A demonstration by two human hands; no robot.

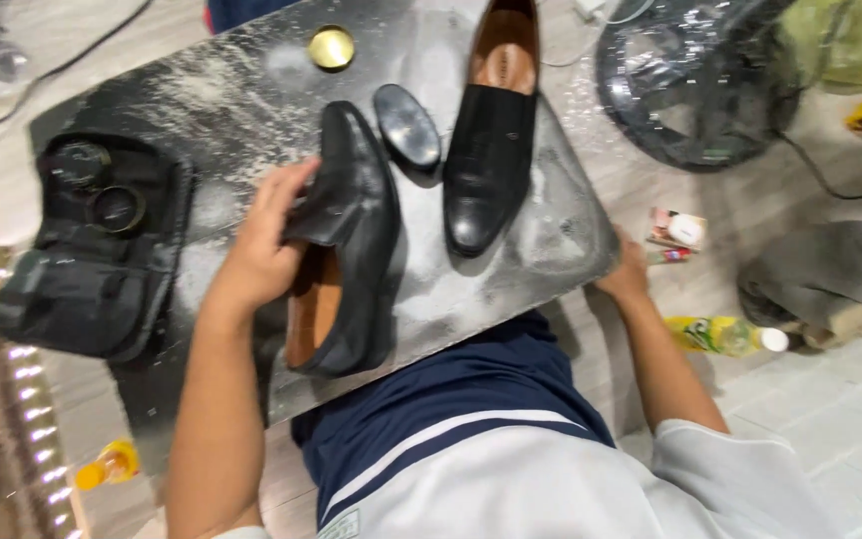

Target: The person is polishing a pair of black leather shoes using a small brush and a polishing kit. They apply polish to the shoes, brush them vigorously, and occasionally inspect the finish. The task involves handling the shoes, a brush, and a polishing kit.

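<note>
Right now I see my left hand [266, 250] closed around the opening of a black leather loafer [346, 240], fingers curled over its inner edge and thumb side pressed to the tan lining. That shoe lies tilted on its side on the dusty grey tabletop [241, 100], toe pointing away from me, heel near my lap. My right hand [629, 274] sits at the right edge of the tabletop, fingers hooked over or under the rim; I cannot tell whether it is truly gripping, because the board hides most of the fingers.

Just beside the held loafer, further from me, lies a black oval brush [407, 125], close to the shoe's toe. To the right of the brush stands the second black loafer [491, 130], upright on its sole, toe toward me, its tan insole showing at the far end. A round brass-coloured tin lid [331, 47] rests near the far edge of the tabletop, well apart from both shoes. On the left part of the tabletop lies an open black pouch [92, 260] with two round tins [97, 185] tucked in its upper half.

On the floor to my right are a yellow-green bottle [720, 334], a small box [677, 232] and a round black fan [695, 80].
</note>
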